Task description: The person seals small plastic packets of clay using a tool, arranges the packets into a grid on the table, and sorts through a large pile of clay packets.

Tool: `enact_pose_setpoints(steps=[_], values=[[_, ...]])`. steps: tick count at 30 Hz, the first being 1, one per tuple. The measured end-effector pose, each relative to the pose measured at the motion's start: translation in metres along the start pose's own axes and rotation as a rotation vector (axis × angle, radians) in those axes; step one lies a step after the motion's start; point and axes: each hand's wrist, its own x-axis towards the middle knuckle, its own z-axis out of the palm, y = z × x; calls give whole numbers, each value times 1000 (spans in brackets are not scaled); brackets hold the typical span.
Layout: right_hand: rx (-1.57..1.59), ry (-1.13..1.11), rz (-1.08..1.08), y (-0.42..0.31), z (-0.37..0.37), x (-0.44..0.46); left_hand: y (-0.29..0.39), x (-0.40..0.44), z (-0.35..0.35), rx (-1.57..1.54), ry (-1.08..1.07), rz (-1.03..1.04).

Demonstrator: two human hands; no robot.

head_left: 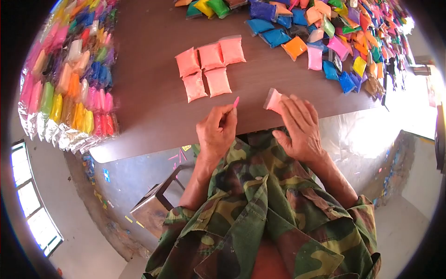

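Observation:
Between the thumb and fingers of my left hand [218, 129] is a small pink plastic stick [236, 102], its tip pointing up and away from me. My right hand [298, 122] lies with outstretched fingers over a salmon-pink packet [273, 100] near the table's front edge; the hand covers part of the packet. Farther in, several matching packets lie in two rows, among them a back-middle packet [211, 56] and a front-right packet [217, 81]. They are clear bags filled with a soft-looking pink material.
Stacked rows of colourful packets [69, 88] line the table's left side. A loose heap of mixed packets [332, 44] covers the back right. The brown tabletop [148, 102] ends just before my body. A stool [155, 207] stands below left, near pink sticks on the floor.

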Motion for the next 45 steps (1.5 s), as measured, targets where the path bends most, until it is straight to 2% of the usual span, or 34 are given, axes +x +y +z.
enact_pose_setpoints(steps=[3, 8, 11, 18, 23, 27, 36, 42, 45], values=[[-18, -60, 0, 1, 10, -8, -2, 2, 1, 15, 9, 29], [-40, -9, 31, 4, 17, 1, -9, -3, 5, 17, 1, 25], [5, 14, 54, -4, 23, -12, -16, -1, 8, 28, 17, 114], [21, 83, 51, -3, 8, 2, -9, 0, -3, -35, 40, 21], [100, 286, 139, 1, 8, 15, -15, 2, -38, 130, 232, -41], [113, 205, 176, 9, 9, 18, -41, 6, -71, 192, 369, -119], [193, 325, 138, -14, 42, 79, -50, 11, -82, 178, 348, -217], [252, 324, 183, -25, 56, 108, -52, 11, -81, 173, 359, -146], [235, 306, 181, -27, 57, 113, -50, 11, -80, 176, 346, -176]])
